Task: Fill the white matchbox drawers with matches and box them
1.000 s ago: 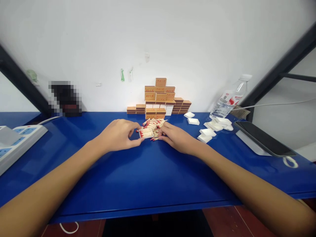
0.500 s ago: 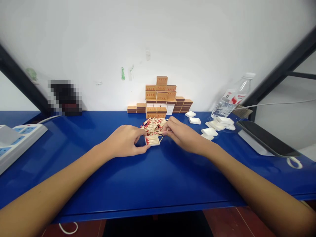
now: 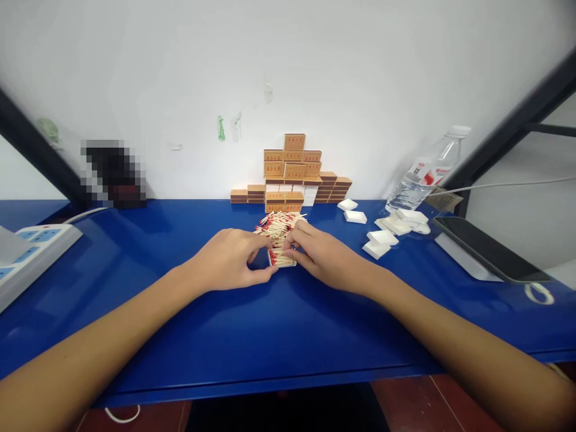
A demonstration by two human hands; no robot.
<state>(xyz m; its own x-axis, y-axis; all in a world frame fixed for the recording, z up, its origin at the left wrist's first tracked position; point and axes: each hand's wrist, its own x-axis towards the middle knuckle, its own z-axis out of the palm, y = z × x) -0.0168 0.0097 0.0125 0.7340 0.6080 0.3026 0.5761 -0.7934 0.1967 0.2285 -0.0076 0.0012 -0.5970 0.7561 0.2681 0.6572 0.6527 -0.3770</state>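
Observation:
A small white tray of red-tipped matches [image 3: 281,258] lies on the blue table [image 3: 270,324]. My left hand [image 3: 231,258] pinches the tray's left end between thumb and fingers. From the right, my right hand [image 3: 321,255] has its fingertips closed over the matches at the tray's right end. Just behind the tray lies a loose pile of matches [image 3: 281,222]. Further back, stacked brown matchboxes [image 3: 290,174] stand against the white wall.
Several empty white trays [image 3: 387,231] lie to the right, beside a water bottle [image 3: 420,177] and a dark phone [image 3: 488,249] on a white stand. A white power strip [image 3: 27,252] sits at the far left. A blurred dark object [image 3: 112,174] stands at the back left.
The tray has come a little nearer to me and away from the pile. My right hand went to the pile and has come back down onto the tray.

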